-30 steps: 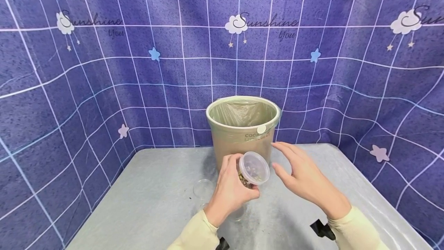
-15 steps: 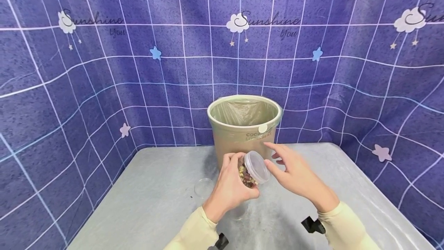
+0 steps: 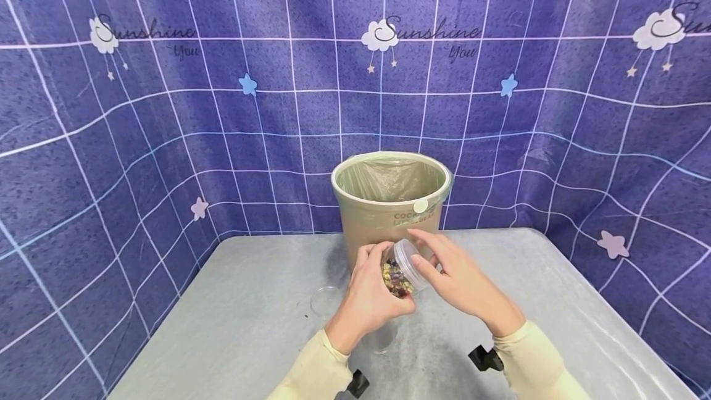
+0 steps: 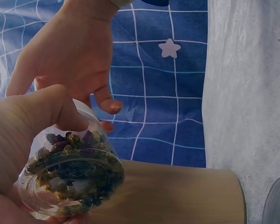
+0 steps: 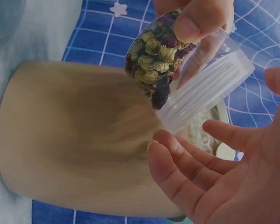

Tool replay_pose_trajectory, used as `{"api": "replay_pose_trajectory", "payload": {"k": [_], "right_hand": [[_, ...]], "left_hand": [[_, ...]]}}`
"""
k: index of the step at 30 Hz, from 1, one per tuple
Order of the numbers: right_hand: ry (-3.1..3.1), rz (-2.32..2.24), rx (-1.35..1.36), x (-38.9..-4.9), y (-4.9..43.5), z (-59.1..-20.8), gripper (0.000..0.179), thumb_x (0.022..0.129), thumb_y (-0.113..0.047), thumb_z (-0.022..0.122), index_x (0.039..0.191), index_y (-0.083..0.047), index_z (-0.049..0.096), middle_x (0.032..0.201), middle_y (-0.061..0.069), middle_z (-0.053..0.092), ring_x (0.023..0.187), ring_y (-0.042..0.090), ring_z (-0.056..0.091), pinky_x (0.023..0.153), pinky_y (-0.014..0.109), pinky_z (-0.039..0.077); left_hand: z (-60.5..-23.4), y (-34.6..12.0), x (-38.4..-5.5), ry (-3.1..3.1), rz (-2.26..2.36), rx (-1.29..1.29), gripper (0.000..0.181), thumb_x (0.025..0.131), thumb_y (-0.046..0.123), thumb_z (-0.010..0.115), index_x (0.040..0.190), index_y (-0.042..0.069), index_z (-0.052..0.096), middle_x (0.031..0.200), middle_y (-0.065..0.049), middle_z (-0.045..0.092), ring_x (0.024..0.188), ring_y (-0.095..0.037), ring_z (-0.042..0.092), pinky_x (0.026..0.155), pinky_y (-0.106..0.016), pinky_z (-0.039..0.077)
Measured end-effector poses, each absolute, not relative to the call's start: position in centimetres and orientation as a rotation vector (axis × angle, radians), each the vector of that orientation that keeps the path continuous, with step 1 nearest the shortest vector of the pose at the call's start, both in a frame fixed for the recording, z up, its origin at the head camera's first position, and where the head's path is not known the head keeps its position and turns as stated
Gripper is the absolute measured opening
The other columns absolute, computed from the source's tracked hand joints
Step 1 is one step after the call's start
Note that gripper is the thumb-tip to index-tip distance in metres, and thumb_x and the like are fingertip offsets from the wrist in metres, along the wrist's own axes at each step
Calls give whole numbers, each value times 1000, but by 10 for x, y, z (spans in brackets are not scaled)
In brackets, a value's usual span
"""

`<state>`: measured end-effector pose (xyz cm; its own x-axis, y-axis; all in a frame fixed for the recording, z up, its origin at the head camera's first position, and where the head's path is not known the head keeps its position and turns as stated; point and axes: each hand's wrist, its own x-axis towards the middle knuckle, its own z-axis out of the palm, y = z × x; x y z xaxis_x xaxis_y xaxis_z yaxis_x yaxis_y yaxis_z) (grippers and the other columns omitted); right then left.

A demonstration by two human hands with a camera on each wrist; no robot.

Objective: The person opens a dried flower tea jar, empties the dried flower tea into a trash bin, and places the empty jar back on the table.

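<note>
My left hand [image 3: 369, 301] grips a clear plastic jar [image 3: 395, 276] of dried flower buds, tilted with its top toward the right. A translucent ridged lid [image 5: 207, 91] sits on the jar. In the right wrist view, yellowish and dark purple buds [image 5: 154, 58] gather at the jar's base end. Spread around the lid side is my right hand [image 3: 458, 273], its fingers slightly bent and its thumb apart from the lid. Whether any right fingertip touches the lid, I cannot tell. From the left wrist, the jar's round base [image 4: 72, 182] faces the camera.
Right behind the hands stands a beige bin [image 3: 361, 230] with a clear liner. On the grey table [image 3: 250, 326] lie a clear round piece [image 3: 326, 302] and another clear round item [image 3: 380, 341], partly behind the left arm. A blue checked curtain [image 3: 278, 110] surrounds the table.
My right hand has moved left, closer to the lid. The jar has turned in my left hand, so the lid faces more to the right and more buds show.
</note>
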<state>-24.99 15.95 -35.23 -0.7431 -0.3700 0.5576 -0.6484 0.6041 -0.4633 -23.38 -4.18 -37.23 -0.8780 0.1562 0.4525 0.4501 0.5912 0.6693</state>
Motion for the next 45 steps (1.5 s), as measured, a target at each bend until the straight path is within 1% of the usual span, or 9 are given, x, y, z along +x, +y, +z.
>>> {"api": "replay_pose_trajectory", "payload": {"k": [4, 10, 17, 24, 28, 31, 35, 40, 45], "right_hand": [[-2445, 936, 802, -251, 157, -355, 51, 104, -40, 58, 151, -21, 50, 121, 3, 63, 82, 6, 58, 72, 28, 49], [-2456, 951, 784, -251, 153, -360, 49, 103, -41, 60, 146, -19, 53, 112, 4, 62, 77, 7, 55, 70, 29, 49], [-2472, 945, 717, -251, 148, -365, 47, 100, -46, 63, 139, -21, 55, 107, 1, 61, 82, 11, 54, 73, 32, 48], [-2496, 955, 657, -250, 145, -370, 45, 99, -51, 63, 133, -23, 57, 108, 2, 61, 79, 10, 52, 73, 32, 47], [-2474, 958, 641, -247, 144, -367, 43, 99, -50, 63, 132, -23, 58, 108, 3, 61, 78, 10, 52, 72, 32, 46], [-2463, 952, 631, -246, 144, -365, 43, 99, -49, 64, 131, -22, 58, 108, 3, 61, 78, 13, 53, 72, 32, 46], [-2474, 941, 621, -245, 143, -364, 43, 99, -49, 64, 131, -21, 58, 108, 3, 61, 80, 17, 56, 73, 33, 47], [-2481, 925, 599, -244, 142, -363, 44, 99, -53, 62, 130, -22, 59, 109, 1, 61, 84, 13, 54, 76, 35, 47], [-2486, 923, 563, -243, 141, -363, 46, 98, -58, 61, 129, -24, 59, 110, -1, 61, 91, 14, 56, 80, 38, 48]], "left_hand": [[-373, -41, -233, -2473, -1161, -504, 97, 55, 23, 89, 145, 19, 51, 133, -4, 45, 111, -19, 54, 94, -36, 50], [-375, -40, -232, -2466, -1155, -518, 94, 56, 22, 89, 143, 20, 52, 131, -3, 46, 108, -18, 54, 92, -34, 51], [-379, -40, -232, -2482, -1083, -547, 94, 56, 24, 89, 142, 19, 51, 129, -4, 45, 108, -20, 53, 91, -35, 51], [-385, -41, -232, -2503, -1013, -581, 97, 57, 23, 88, 144, 14, 48, 130, -7, 47, 111, -19, 52, 93, -35, 52], [-385, -40, -233, -2470, -955, -602, 100, 56, 24, 88, 146, 11, 46, 134, -8, 51, 116, -20, 51, 97, -37, 50], [-386, -40, -234, -2427, -908, -624, 101, 55, 25, 89, 145, 8, 46, 133, -9, 55, 118, -23, 53, 99, -39, 50], [-386, -40, -236, -2405, -903, -626, 102, 55, 29, 94, 143, 6, 47, 130, -9, 58, 118, -25, 54, 99, -41, 50], [-387, -40, -237, -2407, -928, -618, 109, 52, 36, 101, 142, 5, 48, 129, -8, 59, 120, -25, 55, 102, -42, 49], [-386, -40, -237, -2426, -936, -610, 109, 51, 38, 103, 140, 5, 49, 127, -7, 59, 118, -24, 55, 101, -41, 49]]}}
